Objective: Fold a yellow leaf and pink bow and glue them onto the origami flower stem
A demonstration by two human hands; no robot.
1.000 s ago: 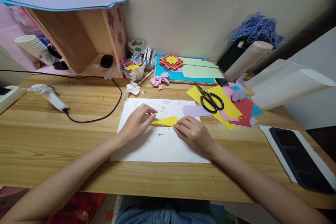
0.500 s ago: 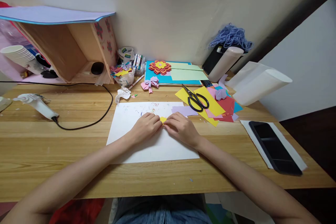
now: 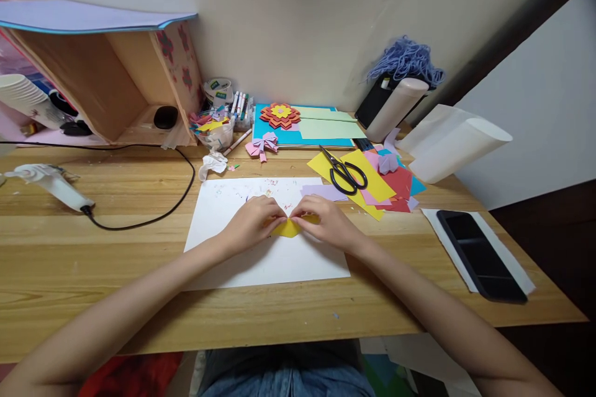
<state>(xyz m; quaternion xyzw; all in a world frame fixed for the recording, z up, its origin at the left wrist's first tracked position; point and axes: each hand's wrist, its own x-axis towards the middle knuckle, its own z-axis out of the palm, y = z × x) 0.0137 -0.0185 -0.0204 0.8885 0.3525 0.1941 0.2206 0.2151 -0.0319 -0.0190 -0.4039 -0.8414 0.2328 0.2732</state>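
The two hands are facing each other over the white sheet point(image 3: 270, 268), and the yellow paper point(image 3: 287, 229) is lying directly between them, so it is sitting to the right of the left hand point(image 3: 255, 221) and to the left of the right hand point(image 3: 325, 222). Neither hand is standing clearly nearer; each is touching the piece from its own side. The paper's long axis seems to be running left to right, from one hand to the other, though the curled fingers are covering both ends and its full outline cannot be told. The visible middle is reaching toward the near side, below the thumbs.

Both hands are closing on the paper in a pinch, thumbs and fingertips almost meeting at its far edge. The forearms are coming in from the near left and near right corners, angling inward across the table point(image 3: 279, 316).

Just beyond the right hand, a lilac strip point(image 3: 329, 192) is overlapping the white sheet's far right corner. Farther right, the black-handled scissors point(image 3: 345, 175) are resting on yellow sheets point(image 3: 388, 187), apart from the hand. To the left, well apart from the left hand, a white glue gun point(image 3: 51, 186) is lying on the table.
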